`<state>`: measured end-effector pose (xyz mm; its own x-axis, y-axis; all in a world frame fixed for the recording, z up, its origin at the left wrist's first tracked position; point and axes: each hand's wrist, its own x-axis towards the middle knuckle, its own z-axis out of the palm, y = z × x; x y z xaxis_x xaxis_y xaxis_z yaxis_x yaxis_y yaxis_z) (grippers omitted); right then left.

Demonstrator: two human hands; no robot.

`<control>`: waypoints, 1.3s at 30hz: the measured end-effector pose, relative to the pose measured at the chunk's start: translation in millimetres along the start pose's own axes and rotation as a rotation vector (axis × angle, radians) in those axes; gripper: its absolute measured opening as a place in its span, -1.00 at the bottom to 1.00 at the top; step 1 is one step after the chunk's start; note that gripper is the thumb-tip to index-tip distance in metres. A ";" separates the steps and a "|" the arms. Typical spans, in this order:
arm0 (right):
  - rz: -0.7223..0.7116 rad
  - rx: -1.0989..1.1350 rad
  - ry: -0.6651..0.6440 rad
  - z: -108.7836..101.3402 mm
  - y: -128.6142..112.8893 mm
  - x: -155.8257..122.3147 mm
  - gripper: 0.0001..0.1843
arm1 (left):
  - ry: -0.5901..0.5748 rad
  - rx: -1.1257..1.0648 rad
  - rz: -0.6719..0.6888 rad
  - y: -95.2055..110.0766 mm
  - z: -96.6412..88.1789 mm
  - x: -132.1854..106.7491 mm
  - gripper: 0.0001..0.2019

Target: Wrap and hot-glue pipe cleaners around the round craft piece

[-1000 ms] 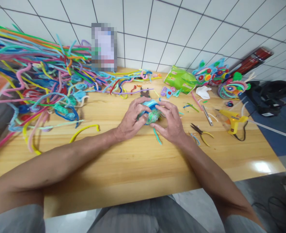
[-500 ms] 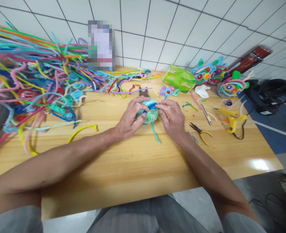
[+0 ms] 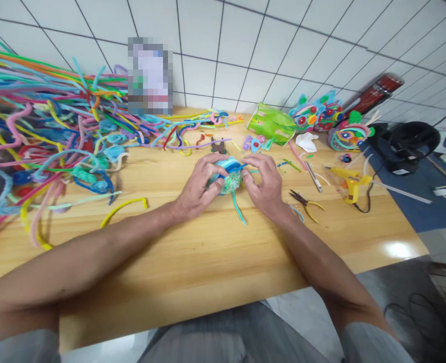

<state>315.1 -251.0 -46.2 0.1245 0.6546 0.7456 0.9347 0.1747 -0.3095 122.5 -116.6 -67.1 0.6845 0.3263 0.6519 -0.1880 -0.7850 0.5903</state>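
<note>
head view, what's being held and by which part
Blue-and-green craft piece: left hand grips its left side; right hand seems to pinch a blue strand at its right edge.

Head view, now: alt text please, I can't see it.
The left hand holds a striped blue-and-green fuzzy piece over a wooden table, the right hand at its edge. Colourful pipe cleaners heap on the left; yellow-handled pliers and a yellow glue gun are to the right.

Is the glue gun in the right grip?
No, the right grip is at the blue pipe-cleaner craft; the glue gun lies on the table.
</note>
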 end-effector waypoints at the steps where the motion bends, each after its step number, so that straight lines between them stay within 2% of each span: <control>1: -0.012 -0.012 0.015 -1.8 -1.3 -0.7 -0.69 | 0.007 0.002 -0.003 -0.8 0.5 0.1 -0.82; 4: -0.085 -0.038 0.043 -5.2 -6.8 -3.6 -0.58 | 0.035 -0.016 0.004 -3.1 2.3 0.2 -0.83; 7: -0.130 -0.020 -0.020 -2.8 -12.2 -7.2 -0.51 | 0.046 -0.035 0.009 -4.5 4.1 -0.1 -0.83; 12: -0.115 0.001 -0.112 4.7 -13.8 -9.8 -0.52 | 0.046 -0.064 -0.002 -4.4 5.2 -0.9 -0.80; 19: -0.138 0.006 -0.085 5.0 -12.4 -10.4 -0.50 | 0.024 -0.099 -0.032 -3.3 2.7 0.0 -0.78; 24: -0.069 -0.003 -0.096 -2.5 -8.5 -8.6 -0.54 | 0.012 -0.071 -0.040 -2.4 1.8 2.1 -0.80; 27: 0.036 -0.016 0.013 -22.4 -3.0 2.7 -0.66 | 0.028 -0.072 -0.044 -2.5 2.3 2.4 -0.81; 29: 0.165 0.012 0.106 -43.2 0.5 12.8 -0.74 | 0.036 -0.071 -0.044 -3.6 2.9 2.4 -0.81; 31: 0.336 0.073 0.159 -67.2 3.5 19.7 -0.69 | 0.046 -0.067 -0.042 -5.3 3.8 2.4 -0.81; 33: 0.499 0.118 0.141 -90.8 7.1 18.1 -0.64 | 0.060 -0.064 -0.033 -6.9 4.8 2.6 -0.81; 37: 0.759 0.021 -0.023 -127.3 24.5 -18.5 -0.64 | 0.072 -0.074 -0.015 -7.7 6.6 2.2 -0.81; 39: 0.875 -0.112 -0.023 -142.2 39.6 -46.3 -0.58 | 0.076 -0.085 -0.011 -7.5 7.3 1.7 -0.80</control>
<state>393.7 -379.0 -9.1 0.8055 0.5347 0.2555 0.5343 -0.4690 -0.7033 130.3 -114.0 -73.9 0.6323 0.3762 0.6772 -0.2419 -0.7346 0.6339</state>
